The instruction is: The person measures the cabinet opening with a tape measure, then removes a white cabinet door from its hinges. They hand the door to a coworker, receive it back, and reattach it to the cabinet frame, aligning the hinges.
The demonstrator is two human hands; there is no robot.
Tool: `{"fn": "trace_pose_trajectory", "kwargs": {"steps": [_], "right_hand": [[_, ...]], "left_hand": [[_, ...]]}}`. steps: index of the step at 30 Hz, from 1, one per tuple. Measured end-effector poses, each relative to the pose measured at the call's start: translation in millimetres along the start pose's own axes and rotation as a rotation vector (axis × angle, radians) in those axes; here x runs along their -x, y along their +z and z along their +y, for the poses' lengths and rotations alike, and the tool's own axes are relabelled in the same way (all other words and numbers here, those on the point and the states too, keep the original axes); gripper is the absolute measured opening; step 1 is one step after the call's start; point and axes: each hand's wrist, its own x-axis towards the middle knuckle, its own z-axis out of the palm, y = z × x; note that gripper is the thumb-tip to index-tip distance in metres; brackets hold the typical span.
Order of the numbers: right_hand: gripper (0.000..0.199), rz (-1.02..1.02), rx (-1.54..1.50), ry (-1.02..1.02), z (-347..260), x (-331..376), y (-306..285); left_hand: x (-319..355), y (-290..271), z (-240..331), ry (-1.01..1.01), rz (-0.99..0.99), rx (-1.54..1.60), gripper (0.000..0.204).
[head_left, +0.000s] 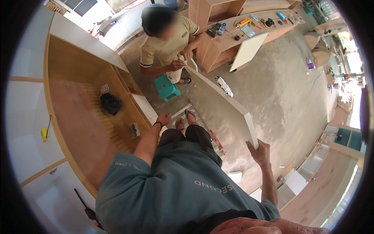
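Observation:
My right hand (260,151) grips the near end of a long pale board (234,111), which stretches away from me, raised off the floor. My left hand (164,119) hangs with curled fingers beside the wooden cabinet's white front (145,106); nothing shows in it. At the board's far end, a person in a beige shirt (169,48) has both hands around a small white thing (182,58), too small to make out.
Left stands a large open wooden cabinet (70,117) with a black bag (111,104) in it. A turquoise stool (165,89) is near the other person. Several tools lie on a workbench (230,42). A silver-white object (224,86) and a red-ended level-like bar (217,142) lie low.

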Motion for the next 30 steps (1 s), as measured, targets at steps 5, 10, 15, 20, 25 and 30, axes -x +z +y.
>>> {"fn": "trace_pose_trajectory", "kwargs": {"steps": [5,10,15,20,25,30], "right_hand": [[0.022,0.0,-0.016,0.0,-19.7,-0.5,-11.7],[0.021,0.063,-0.045,0.017,-30.2,0.5,-16.1],[0.021,0.083,-0.043,-0.019,-51.0,-5.7,-28.1],[0.021,0.101,-0.052,0.011,-66.8,-0.4,-38.7],[0.021,0.127,-0.105,0.032,-79.3,2.7,-49.4],[0.021,0.128,-0.051,0.037,-79.8,5.2,-52.8]], "left_hand": [[26.5,22.7,-73.0,-0.165,-0.083,0.003,0.057],[34.0,23.8,0.2,0.062,-0.155,0.292,0.061],[25.9,61.4,149.2,0.424,-0.195,0.48,0.068],[50.9,32.8,245.1,0.084,-0.336,0.98,0.051],[-3.3,10.8,182.9,-0.245,-0.436,1.432,0.034],[-41.0,-25.1,140.7,-0.101,-0.245,1.667,0.021]]}}
